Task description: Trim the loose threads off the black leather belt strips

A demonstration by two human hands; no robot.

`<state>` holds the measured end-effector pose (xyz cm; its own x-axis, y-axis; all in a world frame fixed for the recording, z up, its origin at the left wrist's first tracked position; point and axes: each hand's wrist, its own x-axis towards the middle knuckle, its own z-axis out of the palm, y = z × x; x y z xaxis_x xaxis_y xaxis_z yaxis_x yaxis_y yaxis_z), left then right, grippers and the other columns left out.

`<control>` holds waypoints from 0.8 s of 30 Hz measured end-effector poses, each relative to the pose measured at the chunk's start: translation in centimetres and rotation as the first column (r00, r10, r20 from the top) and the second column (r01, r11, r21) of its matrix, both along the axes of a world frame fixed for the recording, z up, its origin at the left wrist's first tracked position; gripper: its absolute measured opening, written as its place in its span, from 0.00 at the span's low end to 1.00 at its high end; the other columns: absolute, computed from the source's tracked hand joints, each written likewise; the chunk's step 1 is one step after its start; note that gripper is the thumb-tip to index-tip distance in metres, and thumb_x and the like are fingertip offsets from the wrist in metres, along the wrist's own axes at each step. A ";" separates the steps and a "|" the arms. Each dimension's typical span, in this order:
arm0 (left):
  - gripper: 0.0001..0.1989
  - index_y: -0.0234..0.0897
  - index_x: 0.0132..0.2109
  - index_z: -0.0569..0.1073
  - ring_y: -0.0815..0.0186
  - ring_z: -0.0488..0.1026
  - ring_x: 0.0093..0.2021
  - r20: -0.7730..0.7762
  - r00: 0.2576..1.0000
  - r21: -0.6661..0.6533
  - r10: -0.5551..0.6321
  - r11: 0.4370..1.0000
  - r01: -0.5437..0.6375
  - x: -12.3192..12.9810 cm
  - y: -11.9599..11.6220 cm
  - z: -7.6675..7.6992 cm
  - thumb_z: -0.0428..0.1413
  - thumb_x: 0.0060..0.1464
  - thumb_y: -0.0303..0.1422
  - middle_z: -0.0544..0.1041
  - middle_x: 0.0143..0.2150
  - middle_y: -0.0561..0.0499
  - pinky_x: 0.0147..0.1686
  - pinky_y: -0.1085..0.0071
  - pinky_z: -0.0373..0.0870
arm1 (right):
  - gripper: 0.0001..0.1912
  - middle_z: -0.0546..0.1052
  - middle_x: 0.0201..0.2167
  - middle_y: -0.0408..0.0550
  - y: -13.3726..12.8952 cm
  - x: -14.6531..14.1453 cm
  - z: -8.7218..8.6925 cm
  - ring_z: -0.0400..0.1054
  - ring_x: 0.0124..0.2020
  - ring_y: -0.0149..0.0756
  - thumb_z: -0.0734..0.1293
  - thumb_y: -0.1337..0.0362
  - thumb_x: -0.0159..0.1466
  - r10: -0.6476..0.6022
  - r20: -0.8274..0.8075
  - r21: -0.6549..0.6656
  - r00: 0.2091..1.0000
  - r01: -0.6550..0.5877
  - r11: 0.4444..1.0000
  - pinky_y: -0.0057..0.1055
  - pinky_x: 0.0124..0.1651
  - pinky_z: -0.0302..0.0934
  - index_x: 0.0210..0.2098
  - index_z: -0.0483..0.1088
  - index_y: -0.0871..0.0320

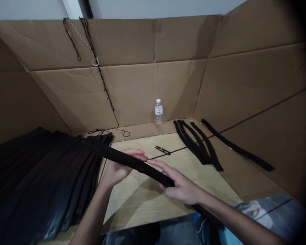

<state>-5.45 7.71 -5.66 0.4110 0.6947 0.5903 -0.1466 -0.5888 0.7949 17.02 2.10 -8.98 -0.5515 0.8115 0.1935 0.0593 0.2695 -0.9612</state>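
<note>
A long black strip (153,172) runs diagonally over the wooden table (132,207). Under and behind its upper part is my left hand (121,168), closed on it, fingertips near the dark cord. My right hand (180,183) wraps round the strip lower down, its index finger stretched toward the left fingertips. A dark cord (178,149) stretches from between the fingertips up to the right, past small black thread snips (163,150) on the table. Around the strip's middle there is a slight dark band.
Many black strips (53,173) are piled at the left. Several curved black strips (196,143) lie at the back right. A plastic bottle (158,112) stands by the cardboard wall (130,92), where dark cords (102,78) hang. Plastic bags (272,211) sit at the lower right.
</note>
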 end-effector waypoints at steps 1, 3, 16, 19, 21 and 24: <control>0.10 0.34 0.45 0.80 0.57 0.82 0.36 -0.013 1.000 0.008 0.006 1.000 -0.006 0.0 0.0 0.0 0.62 0.55 0.30 0.83 0.37 0.40 0.34 0.67 0.81 | 0.46 0.76 0.43 0.44 0.0 0.1 0.1 0.68 0.35 0.32 0.61 0.76 0.48 0.004 0.013 0.052 1.000 -0.005 0.999 0.28 0.38 0.62 0.66 0.59 0.49; 0.09 0.35 0.44 0.81 0.56 0.82 0.37 -0.046 0.999 0.057 0.019 0.998 -0.016 0.1 0.2 0.0 0.61 0.56 0.30 0.83 0.37 0.40 0.35 0.65 0.81 | 0.45 0.74 0.52 0.46 0.1 0.2 0.2 0.70 0.43 0.37 0.60 0.75 0.47 0.000 0.033 0.121 0.999 -0.004 0.993 0.32 0.45 0.63 0.65 0.62 0.48; 0.12 0.38 0.23 0.77 0.57 0.73 0.36 0.085 0.996 0.095 -0.011 0.995 0.003 2.7 2.6 -2.2 0.65 0.47 0.40 0.70 0.21 0.49 0.42 0.56 0.71 | 0.57 0.66 0.19 0.30 0.3 0.7 0.1 0.48 0.12 0.20 0.60 0.77 0.43 0.127 -0.232 -0.441 0.964 -0.220 0.870 0.14 0.10 0.47 0.71 0.46 0.47; 0.17 0.38 0.19 0.71 0.55 0.71 0.36 0.169 0.985 -0.001 -0.029 1.000 0.030 3.5 3.1 -2.9 0.63 0.45 0.43 0.65 0.19 0.50 0.49 0.51 0.68 | 0.60 0.66 0.17 0.30 0.6 0.1 -0.2 0.47 0.10 0.21 0.59 0.77 0.41 0.171 -0.394 -0.451 0.903 -0.352 0.820 0.14 0.08 0.46 0.72 0.40 0.49; 0.18 0.39 0.16 0.67 0.55 0.69 0.36 0.284 0.959 -0.081 -0.014 0.996 0.039 4.3 3.1 -3.1 0.61 0.42 0.44 0.61 0.18 0.50 0.55 0.47 0.63 | 0.62 0.66 0.16 0.30 0.7 -0.4 -0.5 0.46 0.08 0.21 0.59 0.77 0.39 0.206 -0.500 -0.451 0.841 -0.456 0.768 0.14 0.08 0.45 0.72 0.35 0.50; 0.16 0.40 0.14 0.59 0.57 0.66 0.33 0.468 0.884 -0.162 0.006 0.984 0.080 5.7 2.7 -2.9 0.57 0.38 0.39 0.55 0.16 0.51 0.61 0.45 0.57 | 0.63 0.66 0.17 0.30 0.5 -1.1 -0.7 0.46 0.06 0.21 0.58 0.75 0.39 0.229 -0.613 -0.448 0.756 -0.571 0.688 0.14 0.08 0.45 0.72 0.30 0.48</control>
